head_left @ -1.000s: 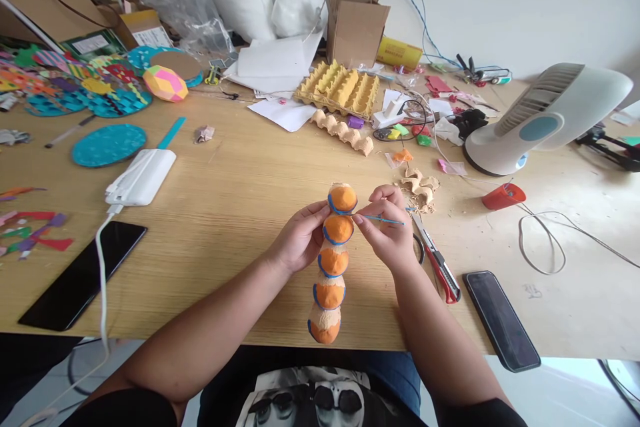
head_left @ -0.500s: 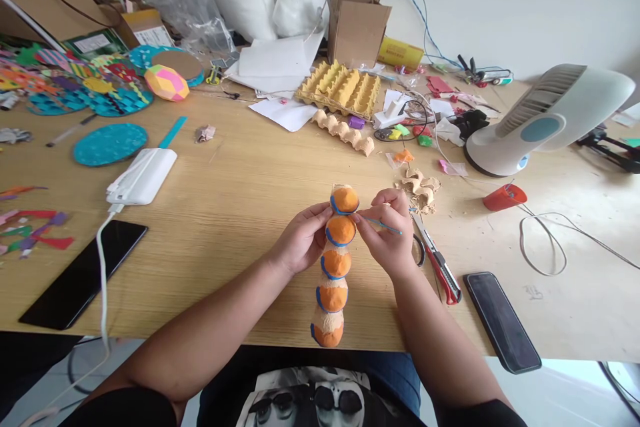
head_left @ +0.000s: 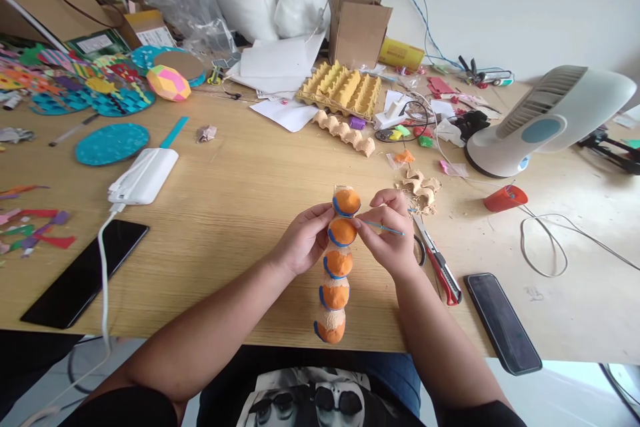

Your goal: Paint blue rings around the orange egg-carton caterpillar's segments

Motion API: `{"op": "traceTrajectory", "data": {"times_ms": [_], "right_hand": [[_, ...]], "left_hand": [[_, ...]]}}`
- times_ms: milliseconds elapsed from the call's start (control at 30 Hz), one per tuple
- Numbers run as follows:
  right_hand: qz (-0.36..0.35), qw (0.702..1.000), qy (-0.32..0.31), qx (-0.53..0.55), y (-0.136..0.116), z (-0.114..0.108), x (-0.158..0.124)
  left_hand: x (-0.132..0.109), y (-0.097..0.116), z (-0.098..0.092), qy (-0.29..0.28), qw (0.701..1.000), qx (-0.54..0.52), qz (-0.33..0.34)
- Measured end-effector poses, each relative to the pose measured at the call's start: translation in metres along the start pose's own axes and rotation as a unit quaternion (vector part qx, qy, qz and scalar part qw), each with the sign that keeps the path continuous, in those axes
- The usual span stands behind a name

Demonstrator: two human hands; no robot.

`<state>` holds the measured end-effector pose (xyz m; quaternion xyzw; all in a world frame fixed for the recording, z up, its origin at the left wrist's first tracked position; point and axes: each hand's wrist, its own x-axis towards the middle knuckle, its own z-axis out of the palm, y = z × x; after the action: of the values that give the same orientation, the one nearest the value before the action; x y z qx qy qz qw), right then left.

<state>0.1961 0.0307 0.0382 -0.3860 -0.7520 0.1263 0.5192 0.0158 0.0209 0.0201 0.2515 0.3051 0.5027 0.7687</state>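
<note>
My left hand (head_left: 306,238) grips an egg-carton strip (head_left: 339,280) by its left edge near the upper end. The strip points toward me over the table edge, and its several domes are covered in orange, with blue trim along their rims. My right hand (head_left: 389,230) is closed beside the second dome, thumb and index fingertip touching the strip's right edge. Between its fingers runs a thin blue strand (head_left: 383,227), one end poking out to the right. Whether the strand is soft or stiff I cannot tell.
Right of my hands lie scissors (head_left: 420,250), a red utility knife (head_left: 445,273) and a phone (head_left: 503,321). Farther back are a yellow egg tray (head_left: 343,90), a white fan (head_left: 530,120) and a red cup (head_left: 505,198). A power bank (head_left: 145,173) and black phone (head_left: 85,273) lie left.
The near end of the egg-carton strip has swung slightly up and to the right. Both hands keep almost the same place and hold.
</note>
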Motion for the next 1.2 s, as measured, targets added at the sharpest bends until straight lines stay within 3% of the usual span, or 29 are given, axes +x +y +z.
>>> {"op": "traceTrajectory", "data": {"times_ms": [667,933,1200], "right_hand": [[-0.036,0.998,0.0,-0.058,-0.001,-0.003,0.003],[0.014,0.999,-0.05,0.01,-0.004,-0.009,0.005],[0.021,0.999,-0.042,-0.005,-0.003,-0.005,0.004]], "left_hand": [[0.001,-0.005,-0.003,0.03,0.998,0.026,0.041],[0.002,-0.006,-0.002,0.046,0.998,0.026,0.043],[0.0,-0.006,0.0,0.043,0.997,0.033,0.047]]}}
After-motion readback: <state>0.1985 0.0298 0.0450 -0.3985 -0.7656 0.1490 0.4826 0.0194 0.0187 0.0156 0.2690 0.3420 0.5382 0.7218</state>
